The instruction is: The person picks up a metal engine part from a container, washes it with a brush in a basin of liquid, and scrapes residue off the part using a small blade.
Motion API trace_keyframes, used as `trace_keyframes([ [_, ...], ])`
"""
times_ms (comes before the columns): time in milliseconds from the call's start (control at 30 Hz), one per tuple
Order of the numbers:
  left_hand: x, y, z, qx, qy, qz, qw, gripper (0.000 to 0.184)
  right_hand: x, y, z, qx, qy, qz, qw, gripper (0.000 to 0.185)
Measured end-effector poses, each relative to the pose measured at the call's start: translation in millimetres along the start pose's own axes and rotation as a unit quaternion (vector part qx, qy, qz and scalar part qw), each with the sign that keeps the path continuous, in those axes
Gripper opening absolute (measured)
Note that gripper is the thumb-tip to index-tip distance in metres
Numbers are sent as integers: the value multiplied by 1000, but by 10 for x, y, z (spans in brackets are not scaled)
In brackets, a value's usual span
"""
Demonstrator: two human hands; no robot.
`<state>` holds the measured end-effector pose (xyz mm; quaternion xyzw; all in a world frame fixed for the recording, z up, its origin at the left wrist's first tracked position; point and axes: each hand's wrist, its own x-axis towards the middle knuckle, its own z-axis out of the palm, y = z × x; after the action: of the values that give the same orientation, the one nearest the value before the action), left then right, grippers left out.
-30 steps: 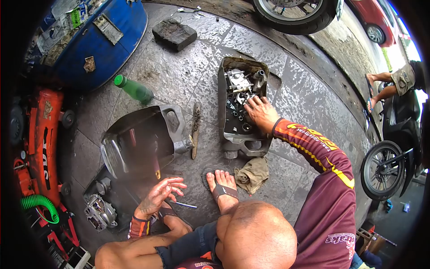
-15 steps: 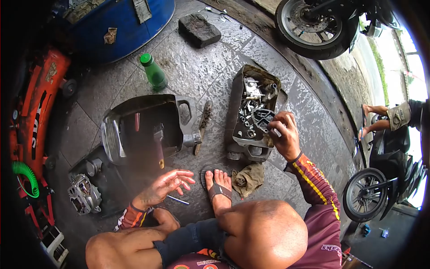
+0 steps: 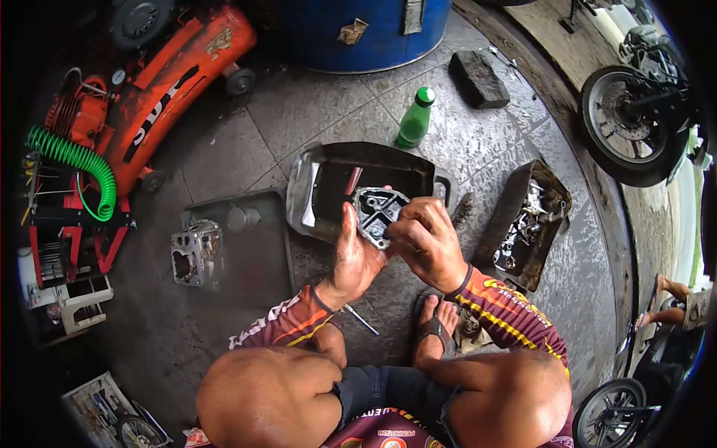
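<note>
Toward six o'clock of the cut-open, dark plastic jug (image 3: 300, 196), a ribbed, grey cast-metal cover (image 3: 371, 204) is held above the floor, the left hand (image 3: 351, 263) cupped at its eight o'clock side, thumb against the rim. At four o'clock the right hand's (image 3: 435, 250) fingers curl inward, though whether they pinch anything else is hidden. It looks stiff and fairly light, perhaps slick with oil, best gripped by opposite outer edges.
</note>
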<state>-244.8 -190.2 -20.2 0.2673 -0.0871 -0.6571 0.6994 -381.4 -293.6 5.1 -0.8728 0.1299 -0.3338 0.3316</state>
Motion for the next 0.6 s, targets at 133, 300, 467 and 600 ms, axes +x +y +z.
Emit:
trace_keyframes([
  [133, -10, 329, -272, -108, 4, 61, 992, 73, 141, 41, 179, 27, -12, -16, 999, 45],
  [300, -27, 807, -769, 17, 106, 48, 993, 70, 3, 517, 259, -130, -252, 79, 956, 52],
  [467, 52, 926, -1014, -11, 96, -17, 995, 72, -84, 679, 530, -207, -419, 58, 882, 41],
  [600, 144, 889, -1152, 24, 115, -44, 992, 70, 0, 730, 527, -47, -195, 148, 968, 31],
])
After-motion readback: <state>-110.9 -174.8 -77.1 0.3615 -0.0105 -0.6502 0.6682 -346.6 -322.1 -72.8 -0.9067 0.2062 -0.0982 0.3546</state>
